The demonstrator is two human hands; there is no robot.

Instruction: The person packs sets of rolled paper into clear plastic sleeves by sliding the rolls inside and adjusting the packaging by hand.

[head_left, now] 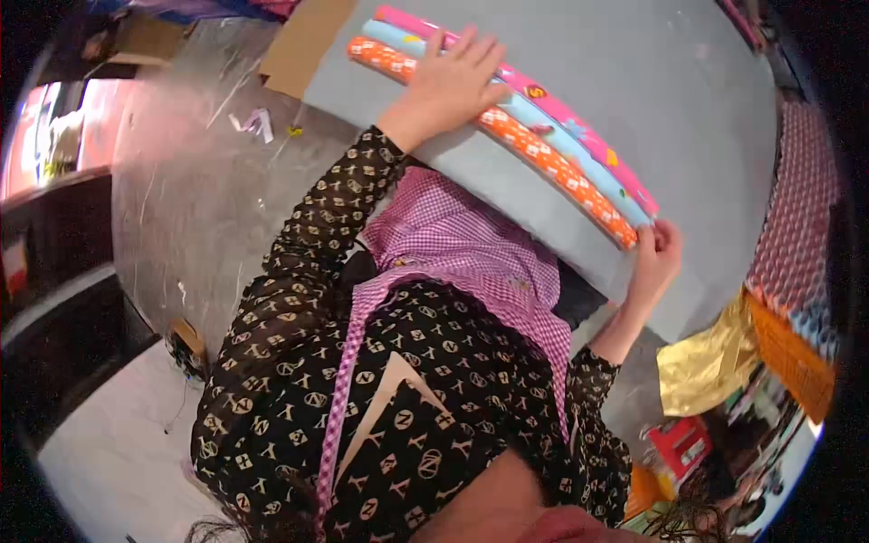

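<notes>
Three patterned rolls lie side by side on the grey table (715,136): a pink one (579,131), a light blue one (561,136) and an orange one with white marks (543,154). Across their upper left part rests my left hand (457,81), fingers spread over the rolls. At the lower right ends is my right hand (656,258), its thumb and fingers pressed together against the tips of the rolls. Which roll end its fingertips pinch is too small to tell.
Brown cardboard (303,45) lies at the table's left corner. Gold sheet (706,357), an orange basket (789,348) and a red item (679,445) are at the lower right. Purple scraps (255,124) lie on the floor. Pink patterned material (797,181) lines the right side.
</notes>
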